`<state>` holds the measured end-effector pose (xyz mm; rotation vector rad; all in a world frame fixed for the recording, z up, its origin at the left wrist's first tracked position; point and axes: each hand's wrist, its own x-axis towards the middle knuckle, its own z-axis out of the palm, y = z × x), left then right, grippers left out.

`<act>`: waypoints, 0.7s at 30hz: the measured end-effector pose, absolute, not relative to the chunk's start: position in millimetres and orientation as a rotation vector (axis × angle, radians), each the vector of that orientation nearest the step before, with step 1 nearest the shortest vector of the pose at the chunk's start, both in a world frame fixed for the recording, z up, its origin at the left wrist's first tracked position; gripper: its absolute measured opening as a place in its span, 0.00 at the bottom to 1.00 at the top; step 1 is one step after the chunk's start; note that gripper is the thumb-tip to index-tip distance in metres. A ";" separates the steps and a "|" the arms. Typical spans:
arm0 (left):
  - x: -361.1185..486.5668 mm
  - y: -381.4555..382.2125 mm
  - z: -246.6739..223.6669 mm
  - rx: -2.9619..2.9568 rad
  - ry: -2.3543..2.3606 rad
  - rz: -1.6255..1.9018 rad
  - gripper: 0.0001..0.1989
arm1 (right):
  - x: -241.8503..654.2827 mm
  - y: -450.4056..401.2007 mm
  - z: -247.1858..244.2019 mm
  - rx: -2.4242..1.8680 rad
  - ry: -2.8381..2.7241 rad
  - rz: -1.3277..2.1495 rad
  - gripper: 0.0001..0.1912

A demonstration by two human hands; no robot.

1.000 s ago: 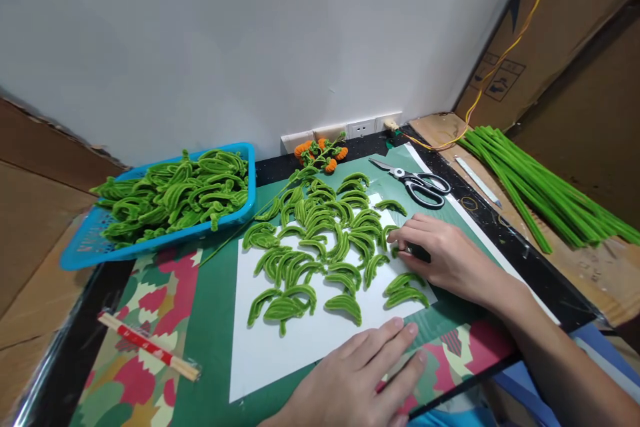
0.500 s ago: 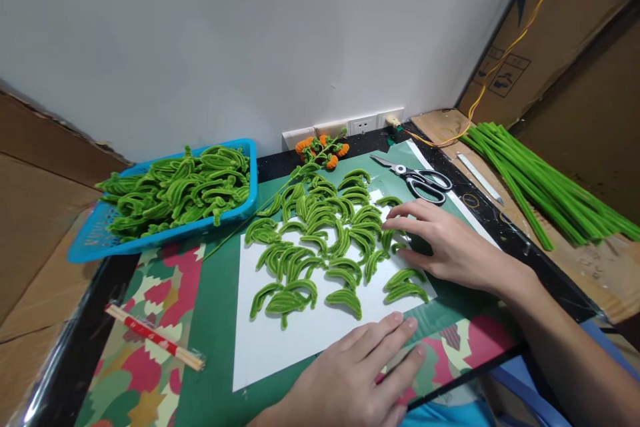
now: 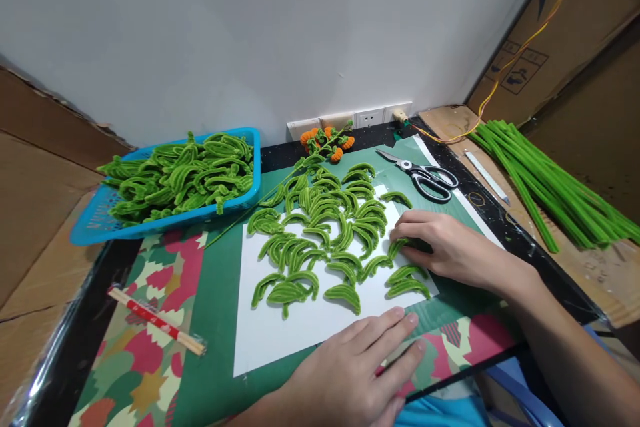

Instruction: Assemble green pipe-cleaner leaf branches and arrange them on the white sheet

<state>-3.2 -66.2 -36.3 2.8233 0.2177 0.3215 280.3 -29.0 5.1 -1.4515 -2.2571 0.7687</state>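
Note:
Many curved green leaves made of fuzzy pipe cleaner (image 3: 343, 295) lie spread over a white sheet of paper (image 3: 270, 357). My right hand (image 3: 440, 247) is at the right edge of the sheet, its thumb and fingers closed around one pipe-cleaner leaf (image 3: 397, 249), partly hidden by the fingers. Just below that hand, a pair of leaves (image 3: 407, 280) rests near the paper's corner. My left hand (image 3: 360, 360) lies flat at the sheet's front edge, fingers stretched out, holding nothing.
A blue basket (image 3: 256, 170) heaped with green leaves stands at left. Scissors (image 3: 425, 177) lie behind my right hand, beside an orange-and-green pipe-cleaner stem (image 3: 327, 145). Green pipe cleaners (image 3: 545, 180) lie at right, wrapped chopsticks (image 3: 155, 320) at front left. A cord (image 3: 525, 47) hangs at right.
My right hand's fingers have drawn together around a leaf at the sheet's right edge. A leaf left of them has tilted flatter. My left hand stays put, while the view has shifted slightly.

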 end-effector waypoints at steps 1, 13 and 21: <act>-3.0 -66.1 -35.5 2.828 0.216 0.329 0.28 | 278.8 -27.8 6.1 -1.448 -2.266 0.773 0.13; -3.3 -64.2 -25.6 2.810 0.144 0.421 0.21 | 274.4 -18.2 16.9 -1.437 -2.358 0.888 0.08; -4.3 -60.8 -17.4 2.790 0.141 0.332 0.22 | 282.8 -24.2 21.8 -1.361 -2.288 1.068 0.09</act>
